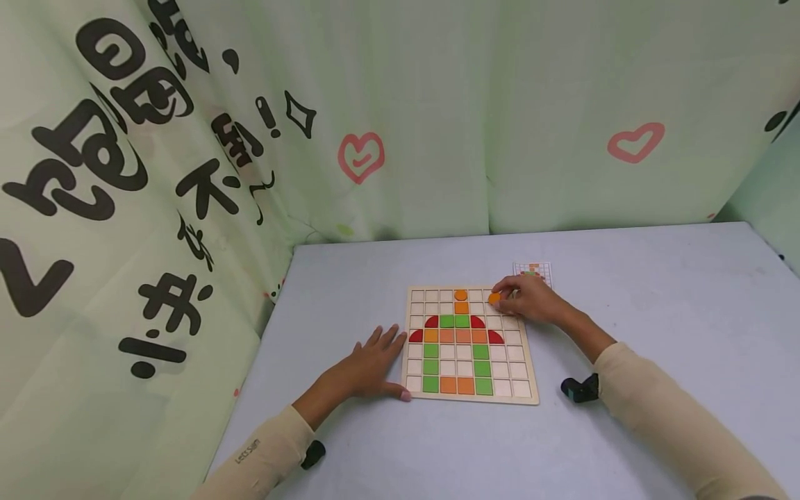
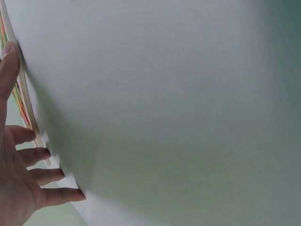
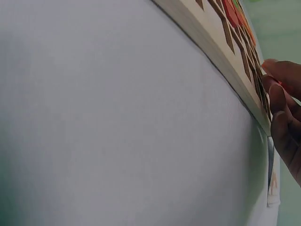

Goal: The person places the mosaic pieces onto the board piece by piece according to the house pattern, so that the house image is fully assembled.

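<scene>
A square wooden grid board (image 1: 518, 369) lies flat on the table, with coloured pieces set in part of its cells. My left hand (image 1: 369, 368) is spread along the board's left edge, the thumb at the lower left corner and the fingertips near the side. Over the upper right cells, my right hand (image 1: 531, 298) pinches an orange round piece (image 1: 494, 298) between thumb and fingers. Another orange round piece (image 1: 460, 295) sits in the top row, above an orange square (image 1: 461, 307). Below are green squares (image 1: 446, 321), orange squares and red quarter-round pieces (image 1: 478, 322).
A small printed pattern card (image 1: 544, 269) lies behind the board, partly covered by my right hand. The table (image 1: 350, 278) has a pale cloth. Curtains (image 1: 431, 104) with black lettering and red hearts hang behind and at the left. Black devices (image 1: 581, 389) sit at both wrists.
</scene>
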{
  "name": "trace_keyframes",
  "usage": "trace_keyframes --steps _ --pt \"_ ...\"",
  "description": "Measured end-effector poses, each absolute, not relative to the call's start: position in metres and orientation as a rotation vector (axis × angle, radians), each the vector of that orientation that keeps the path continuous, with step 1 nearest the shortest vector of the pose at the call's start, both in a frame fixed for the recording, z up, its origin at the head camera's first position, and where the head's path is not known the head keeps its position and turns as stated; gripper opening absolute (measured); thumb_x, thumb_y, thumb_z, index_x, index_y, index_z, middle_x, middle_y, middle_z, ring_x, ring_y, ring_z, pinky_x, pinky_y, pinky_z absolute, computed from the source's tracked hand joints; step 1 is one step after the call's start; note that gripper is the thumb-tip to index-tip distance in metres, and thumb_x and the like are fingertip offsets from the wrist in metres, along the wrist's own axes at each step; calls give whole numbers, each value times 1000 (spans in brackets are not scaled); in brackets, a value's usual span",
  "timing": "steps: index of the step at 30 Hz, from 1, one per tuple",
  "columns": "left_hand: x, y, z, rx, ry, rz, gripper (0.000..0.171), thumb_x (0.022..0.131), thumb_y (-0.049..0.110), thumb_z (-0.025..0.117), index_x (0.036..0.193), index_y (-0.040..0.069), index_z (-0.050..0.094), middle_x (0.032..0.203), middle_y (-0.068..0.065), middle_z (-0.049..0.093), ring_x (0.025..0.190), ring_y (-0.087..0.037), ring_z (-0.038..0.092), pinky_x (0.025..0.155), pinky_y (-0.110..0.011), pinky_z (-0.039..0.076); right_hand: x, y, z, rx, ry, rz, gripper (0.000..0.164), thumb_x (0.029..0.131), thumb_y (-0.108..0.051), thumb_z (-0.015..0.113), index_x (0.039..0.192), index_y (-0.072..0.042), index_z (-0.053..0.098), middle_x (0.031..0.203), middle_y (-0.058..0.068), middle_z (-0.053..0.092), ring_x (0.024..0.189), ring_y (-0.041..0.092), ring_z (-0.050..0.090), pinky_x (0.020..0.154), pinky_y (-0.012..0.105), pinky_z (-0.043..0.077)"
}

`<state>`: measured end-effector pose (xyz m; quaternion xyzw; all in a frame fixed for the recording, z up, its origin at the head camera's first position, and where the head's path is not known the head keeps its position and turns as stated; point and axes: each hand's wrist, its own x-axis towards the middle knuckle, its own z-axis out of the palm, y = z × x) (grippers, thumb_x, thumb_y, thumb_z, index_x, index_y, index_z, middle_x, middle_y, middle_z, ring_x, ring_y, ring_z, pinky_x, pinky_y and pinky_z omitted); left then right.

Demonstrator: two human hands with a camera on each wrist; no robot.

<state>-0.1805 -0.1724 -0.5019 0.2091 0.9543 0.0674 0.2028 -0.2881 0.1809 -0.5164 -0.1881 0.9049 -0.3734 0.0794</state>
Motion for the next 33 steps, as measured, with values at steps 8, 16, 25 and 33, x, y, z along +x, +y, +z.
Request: trace_keyframes --steps 8,16,25,33 --pt "-180 -173 -503 594 2660 186 113 75 67 76 161 17 23 169 -9 19 154 -40 16 111 -69 32 -290 164 -515 -529 2708 -1136 25 91 -11 73 113 -1 70 90 7 64 82 20 53 65 26 43" --pt "-181 -173 -501 586 2660 181 113 75 67 75 161 17 23 169 -9 19 155 -39 16 111 -69 32 -292 148 -515 -451 2760 -1021 27 92 -18 72 116 -6 72 92 6 65 87 21 54 71 31 43" --pt "-180 -172 -500 586 2661 188 113 75 66 76 161 17 23 168 -9 19 154 -40 17 111 -69 33 -297 140 -511 -447 2781 -930 29 91 -24 74 114 -6 73 90 5 67 83 20 56 69 30 43" --pt "-180 -173 -502 591 2661 178 113 75 68 75 161 16 23 169 -9 19 154 -39 17 111 -68 32 -300 140 -510 -468 2778 -930 27 91 -22 74 111 -5 73 90 7 70 81 20 58 69 29 45"
